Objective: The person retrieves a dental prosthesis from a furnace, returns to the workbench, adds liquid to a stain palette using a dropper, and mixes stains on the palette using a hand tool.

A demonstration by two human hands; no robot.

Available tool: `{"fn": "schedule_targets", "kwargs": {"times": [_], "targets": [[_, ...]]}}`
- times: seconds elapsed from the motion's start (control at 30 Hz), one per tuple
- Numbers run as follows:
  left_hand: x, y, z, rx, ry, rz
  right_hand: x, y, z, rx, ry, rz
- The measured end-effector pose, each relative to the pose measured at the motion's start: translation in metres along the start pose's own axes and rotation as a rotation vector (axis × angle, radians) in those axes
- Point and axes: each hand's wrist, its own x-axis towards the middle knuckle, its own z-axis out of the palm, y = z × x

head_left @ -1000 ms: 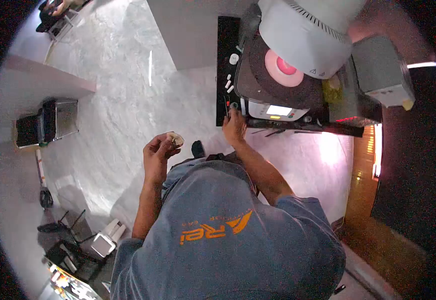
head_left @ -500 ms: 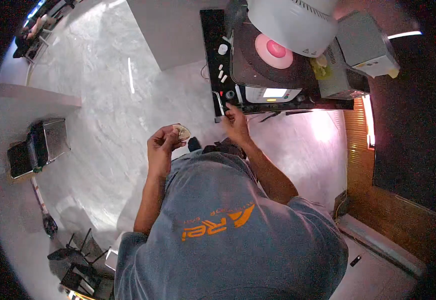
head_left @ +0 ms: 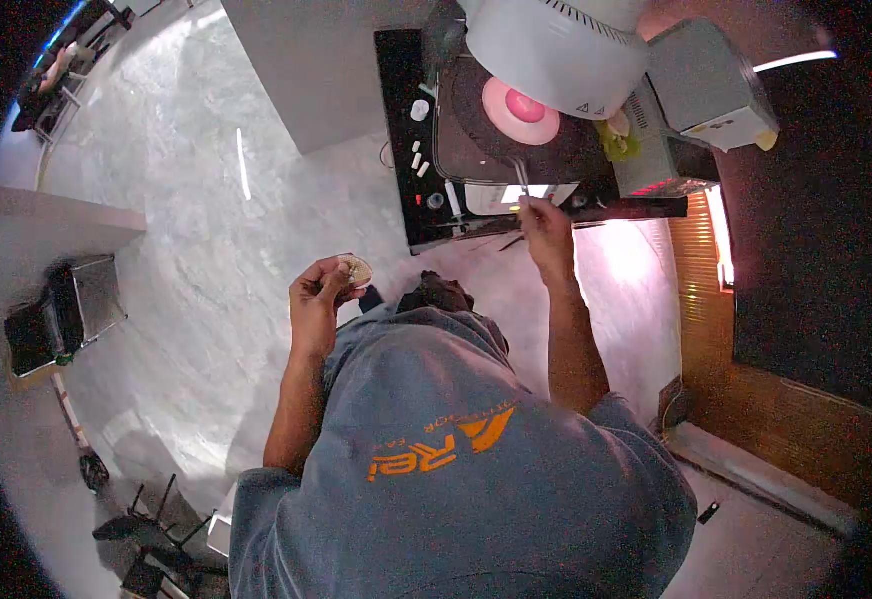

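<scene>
My left hand (head_left: 321,287) is closed around a small round pale disc (head_left: 357,270) with a darker rim, held up in front of my body. Fine detail on the disc's face cannot be made out. With my right hand (head_left: 548,235) I grip a pair of metal tweezers (head_left: 522,175), their tips reaching over the front of the benchtop furnace (head_left: 476,165). Under its raised white hood (head_left: 556,55), a round plate (head_left: 553,126) glows pink at the centre. The tweezers partly cover the lit screen (head_left: 546,193).
A black tabletop (head_left: 424,225) carries the furnace, a white syringe-like tube (head_left: 453,200), small white pieces (head_left: 416,160) and a white-capped jar (head_left: 419,109). Grey boxy equipment (head_left: 706,80) and a yellow-green packet (head_left: 617,140) stand at the right. A wall panel (head_left: 306,70) stands left of the table.
My right hand has taken the tweezers from the table's left front and moved right and up, over the furnace's front. My left hand still holds the disc, nearly unmoved.
</scene>
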Motion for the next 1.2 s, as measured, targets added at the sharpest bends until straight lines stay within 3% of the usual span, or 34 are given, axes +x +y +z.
{"fn": "schedule_targets", "kwargs": {"times": [0.17, 0.3, 0.4, 0.5, 0.6, 0.8, 1.0, 1.2], "targets": [[0.005, 0.0, 0.022, -0.028, 0.027, -0.006, 0.037, 0.016, -0.032, -0.411, 0.143, -0.05], [0.01, -0.007, 0.032, -0.031, 0.026, 0.016, 0.058, -0.01, -0.043, -0.53, 0.037, -0.087], [0.013, -0.008, 0.041, -0.002, 0.038, 0.016, 0.088, 0.016, -0.046, -0.671, 0.215, -0.28], [0.015, -0.013, 0.049, -0.021, 0.057, 0.027, 0.111, 0.014, -0.047, -0.584, 0.21, -0.296], [0.012, -0.013, 0.057, -0.065, 0.097, 0.03, 0.128, 0.018, -0.042, -0.579, 0.353, -0.493], [0.01, -0.017, 0.064, -0.064, 0.152, 0.029, 0.146, 0.028, -0.037, -0.587, 0.406, -0.54], [0.007, -0.018, 0.069, -0.055, 0.157, 0.04, 0.147, 0.015, -0.037, -0.609, 0.321, -0.435], [0.006, -0.015, 0.074, -0.052, 0.171, 0.02, 0.155, 0.022, -0.034, -0.587, 0.436, -0.61]]}}
